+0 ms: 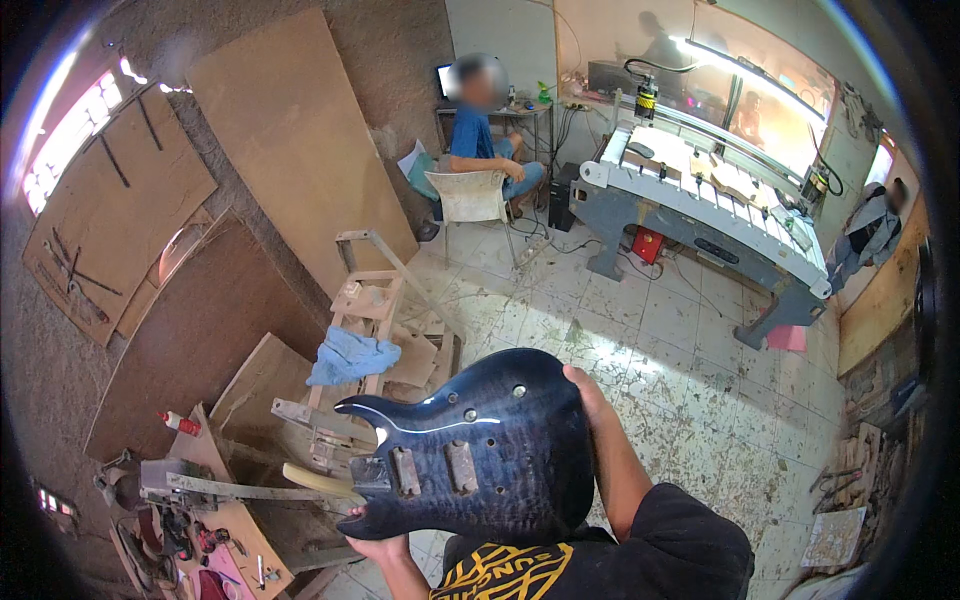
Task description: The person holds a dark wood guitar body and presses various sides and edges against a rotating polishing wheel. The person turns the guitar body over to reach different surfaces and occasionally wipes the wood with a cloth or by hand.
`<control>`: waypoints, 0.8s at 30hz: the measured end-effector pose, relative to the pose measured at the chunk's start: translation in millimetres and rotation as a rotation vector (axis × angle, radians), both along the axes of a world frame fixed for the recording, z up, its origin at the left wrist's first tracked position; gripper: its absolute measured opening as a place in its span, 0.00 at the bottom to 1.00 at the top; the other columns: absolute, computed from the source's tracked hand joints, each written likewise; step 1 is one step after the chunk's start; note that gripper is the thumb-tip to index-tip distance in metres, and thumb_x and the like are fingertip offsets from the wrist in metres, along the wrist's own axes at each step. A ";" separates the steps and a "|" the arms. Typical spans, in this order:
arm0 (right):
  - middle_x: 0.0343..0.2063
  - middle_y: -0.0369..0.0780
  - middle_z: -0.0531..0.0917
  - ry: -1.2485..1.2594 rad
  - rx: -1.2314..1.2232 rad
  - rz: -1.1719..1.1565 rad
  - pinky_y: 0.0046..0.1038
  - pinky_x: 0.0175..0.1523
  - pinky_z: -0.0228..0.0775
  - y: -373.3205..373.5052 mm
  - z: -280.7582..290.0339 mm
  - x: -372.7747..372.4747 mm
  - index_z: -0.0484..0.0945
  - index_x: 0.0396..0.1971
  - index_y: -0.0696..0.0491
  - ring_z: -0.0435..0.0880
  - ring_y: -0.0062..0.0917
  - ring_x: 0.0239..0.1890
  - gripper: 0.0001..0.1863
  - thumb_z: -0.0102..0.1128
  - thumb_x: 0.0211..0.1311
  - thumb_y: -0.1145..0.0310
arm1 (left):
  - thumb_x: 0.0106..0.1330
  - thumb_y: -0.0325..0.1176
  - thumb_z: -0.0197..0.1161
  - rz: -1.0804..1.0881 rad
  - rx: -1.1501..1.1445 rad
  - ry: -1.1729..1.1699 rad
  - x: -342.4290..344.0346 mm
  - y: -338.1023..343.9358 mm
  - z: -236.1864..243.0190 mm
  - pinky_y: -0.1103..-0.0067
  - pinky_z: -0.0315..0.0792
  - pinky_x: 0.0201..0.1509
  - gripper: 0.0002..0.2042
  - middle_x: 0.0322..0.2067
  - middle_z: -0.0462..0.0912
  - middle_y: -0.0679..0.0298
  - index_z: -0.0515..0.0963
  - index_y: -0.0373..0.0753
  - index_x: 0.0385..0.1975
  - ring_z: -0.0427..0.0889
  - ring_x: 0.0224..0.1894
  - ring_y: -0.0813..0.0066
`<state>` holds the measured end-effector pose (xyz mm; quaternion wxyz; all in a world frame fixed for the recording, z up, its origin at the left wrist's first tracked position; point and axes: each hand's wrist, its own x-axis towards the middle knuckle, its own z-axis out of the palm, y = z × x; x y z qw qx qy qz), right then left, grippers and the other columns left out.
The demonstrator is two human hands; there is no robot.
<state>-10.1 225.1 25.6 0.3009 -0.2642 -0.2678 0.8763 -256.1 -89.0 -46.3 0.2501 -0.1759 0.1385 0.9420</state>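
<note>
A glossy dark blue-black electric guitar body (535,455) is held up in front of me, with its top face showing. Two rectangular pickup cavities and several round holes are cut into it, and no neck is fitted. My left hand (380,545) grips the lower horn near the neck pocket, its fingers partly hidden under the wood. At the rounded far right edge, my right hand (590,400) clasps the rim; most of its fingers are out of sight behind the body.
A wooden stand (385,300) with a blue cloth (353,357) stands ahead left. Tools and a red bottle (180,423) lie on a bench at left. Beyond are a seated person (475,140) and a CNC router table (700,225). Another person (868,228) and wood scraps (850,470) are at right.
</note>
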 end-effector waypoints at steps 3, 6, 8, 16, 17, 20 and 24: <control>0.42 0.44 0.81 -0.027 -0.034 -0.079 0.35 0.50 0.72 -6.0 10.6 20.0 0.75 0.48 0.57 0.80 0.33 0.41 0.31 0.66 0.50 0.49 | 0.60 0.45 0.48 -0.106 0.117 -0.048 3.5 16.8 7.1 0.65 0.70 0.52 0.13 0.25 0.79 0.70 0.75 0.46 0.23 0.79 0.33 0.71; 0.43 0.44 0.81 -0.035 -0.028 -0.095 0.36 0.50 0.71 -2.2 4.5 28.0 0.74 0.49 0.57 0.80 0.35 0.42 0.32 0.66 0.50 0.48 | 0.60 0.45 0.49 -0.082 0.010 -0.050 6.7 27.8 6.7 0.65 0.70 0.51 0.13 0.24 0.79 0.69 0.75 0.46 0.23 0.78 0.32 0.71; 0.45 0.45 0.80 -0.227 0.053 -0.270 0.35 0.51 0.71 -0.4 6.0 32.7 0.74 0.50 0.57 0.79 0.35 0.44 0.32 0.63 0.52 0.47 | 0.61 0.45 0.48 -0.101 -0.046 0.006 8.4 39.4 11.5 0.66 0.70 0.49 0.13 0.23 0.78 0.71 0.74 0.47 0.21 0.78 0.32 0.72; 0.50 0.44 0.77 0.107 0.162 -0.183 0.40 0.55 0.69 39.7 -39.4 66.1 0.71 0.54 0.55 0.77 0.35 0.49 0.41 0.50 0.54 0.32 | 0.61 0.47 0.45 -0.119 0.099 -0.001 -1.6 92.4 31.6 0.70 0.69 0.48 0.15 0.23 0.72 0.66 0.69 0.42 0.23 0.72 0.30 0.70; 0.51 0.43 0.77 0.109 0.128 -0.226 0.41 0.56 0.68 42.7 -50.1 64.4 0.71 0.55 0.54 0.76 0.35 0.50 0.45 0.46 0.52 0.28 | 0.61 0.47 0.45 -0.106 0.083 -0.005 0.0 93.9 37.0 0.69 0.69 0.49 0.15 0.23 0.72 0.66 0.69 0.42 0.23 0.73 0.30 0.70; 0.54 0.43 0.75 0.124 0.190 -0.184 0.42 0.56 0.68 40.5 -46.2 62.8 0.69 0.57 0.54 0.76 0.35 0.51 0.45 0.44 0.54 0.28 | 0.61 0.47 0.45 -0.084 0.096 -0.006 -0.3 90.6 36.7 0.65 0.69 0.52 0.16 0.23 0.73 0.67 0.70 0.42 0.24 0.74 0.29 0.69; 0.55 0.42 0.74 0.124 0.197 -0.212 0.41 0.56 0.68 27.4 -23.1 53.0 0.68 0.58 0.53 0.75 0.35 0.52 0.44 0.41 0.55 0.29 | 0.62 0.48 0.45 -0.100 0.071 0.012 3.7 94.4 38.3 0.64 0.69 0.52 0.16 0.23 0.73 0.66 0.70 0.42 0.24 0.74 0.29 0.69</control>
